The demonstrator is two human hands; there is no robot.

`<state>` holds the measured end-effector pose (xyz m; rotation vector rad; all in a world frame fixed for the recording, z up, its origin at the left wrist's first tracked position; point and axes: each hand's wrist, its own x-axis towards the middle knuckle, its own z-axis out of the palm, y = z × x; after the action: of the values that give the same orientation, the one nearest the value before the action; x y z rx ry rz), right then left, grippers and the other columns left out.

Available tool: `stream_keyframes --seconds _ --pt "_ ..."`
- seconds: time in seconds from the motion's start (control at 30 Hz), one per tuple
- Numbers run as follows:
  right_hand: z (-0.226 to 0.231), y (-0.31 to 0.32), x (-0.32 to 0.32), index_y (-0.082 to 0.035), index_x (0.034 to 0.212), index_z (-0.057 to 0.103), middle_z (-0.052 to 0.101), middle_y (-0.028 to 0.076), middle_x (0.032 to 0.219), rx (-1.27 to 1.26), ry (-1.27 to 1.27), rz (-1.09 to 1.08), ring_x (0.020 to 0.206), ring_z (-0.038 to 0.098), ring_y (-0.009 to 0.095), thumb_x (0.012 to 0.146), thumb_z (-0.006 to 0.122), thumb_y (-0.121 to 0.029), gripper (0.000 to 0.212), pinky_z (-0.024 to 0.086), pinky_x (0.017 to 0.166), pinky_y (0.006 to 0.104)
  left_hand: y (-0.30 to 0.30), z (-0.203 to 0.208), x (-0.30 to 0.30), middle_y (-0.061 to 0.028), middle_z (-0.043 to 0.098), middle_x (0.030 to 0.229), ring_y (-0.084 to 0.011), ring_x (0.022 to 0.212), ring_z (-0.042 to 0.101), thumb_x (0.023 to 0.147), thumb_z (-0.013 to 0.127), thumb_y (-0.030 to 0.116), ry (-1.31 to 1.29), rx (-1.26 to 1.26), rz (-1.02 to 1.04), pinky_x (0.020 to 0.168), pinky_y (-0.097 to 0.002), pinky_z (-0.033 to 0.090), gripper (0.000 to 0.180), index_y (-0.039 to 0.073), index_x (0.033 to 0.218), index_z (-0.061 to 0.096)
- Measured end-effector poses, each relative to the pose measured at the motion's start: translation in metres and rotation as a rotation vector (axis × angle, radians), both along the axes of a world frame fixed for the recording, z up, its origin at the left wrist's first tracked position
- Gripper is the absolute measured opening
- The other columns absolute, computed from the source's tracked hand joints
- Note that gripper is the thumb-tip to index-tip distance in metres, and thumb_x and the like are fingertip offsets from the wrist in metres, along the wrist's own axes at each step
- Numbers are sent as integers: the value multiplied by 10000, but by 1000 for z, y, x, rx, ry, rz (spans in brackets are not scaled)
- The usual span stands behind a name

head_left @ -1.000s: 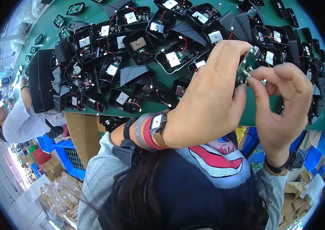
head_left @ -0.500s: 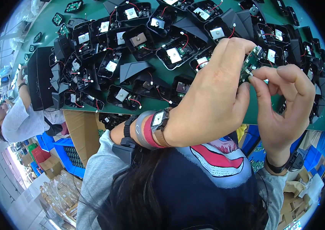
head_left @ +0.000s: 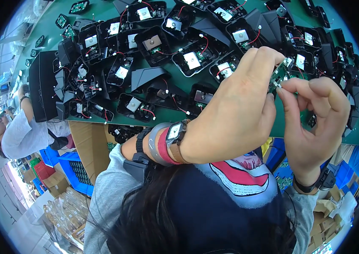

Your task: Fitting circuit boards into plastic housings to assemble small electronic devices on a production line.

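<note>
A small green circuit board [head_left: 276,76] is upright in my left hand [head_left: 236,106], whose fingers and thumb close round its edges. My right hand [head_left: 314,120] pinches at the board's near edge with thumb and forefinger. Between those fingertips and the board sits a tiny white connector [head_left: 278,85]; whether it is seated in the board cannot be made out. Beyond my hands lie many black plastic housings [head_left: 152,53], several with a silvery metal plate and a red lead ending in a white plug. My left hand hides part of the board and the housings behind it.
The green table [head_left: 171,80] is crowded with housings. Loose circuit boards [head_left: 70,32] lie at its far left. A large black box [head_left: 43,86] stands near a co-worker [head_left: 16,131]. An open cardboard box [head_left: 87,144] and a blue crate [head_left: 71,169] sit below the table edge.
The board has turned slightly in my left hand, with more of its face showing. My right hand has shifted down a little, still pinching at the board's edge.
</note>
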<state>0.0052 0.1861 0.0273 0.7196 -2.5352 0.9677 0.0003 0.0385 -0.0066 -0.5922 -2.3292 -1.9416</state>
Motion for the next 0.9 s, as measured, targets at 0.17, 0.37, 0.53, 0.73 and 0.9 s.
stream_keyframes --seconds 0.17,0.37,0.53,0.73,0.9 --pt "-2 -2 -1 2 1106 433 649 100 871 3 -9 -4 672 557 69 759 668 111 433 452 620 176 0 -1 0 -253 449 1005 -446 858 518 694 480 -112 30 -27 32 693 -451 454 456 -54 1137 390" --pt "-1 -3 -6 -17 1113 475 642 65 883 108 0 -18 674 564 84 744 689 85 439 458 612 177 6 -1 3 -237 449 1018 -438 846 531 693 487 -108 222 -238 128 678 -431 484 449 -45 1131 412" --pt "6 9 -20 -20 1115 519 595 40 951 -9 -143 -45 767 569 92 711 697 76 452 471 618 173 -1 -4 0 -222 453 1024 -414 867 539 713 480 -102 152 -119 39 694 -426 477 412 -45 1117 424" --pt "17 4 -20 23 1072 565 566 73 993 -222 -555 -12 835 568 104 683 670 110 412 516 677 196 -3 -5 0 -188 474 957 -355 867 533 726 490 -67 21 71 -29 729 -395 437 365 -35 1086 434" --pt "9 10 -19 39 1067 558 577 67 972 -360 -529 64 809 574 100 695 673 117 397 502 680 187 -6 -6 -3 -128 460 814 -243 725 471 728 512 2 -200 162 -91 649 -333 398 181 -7 900 459"
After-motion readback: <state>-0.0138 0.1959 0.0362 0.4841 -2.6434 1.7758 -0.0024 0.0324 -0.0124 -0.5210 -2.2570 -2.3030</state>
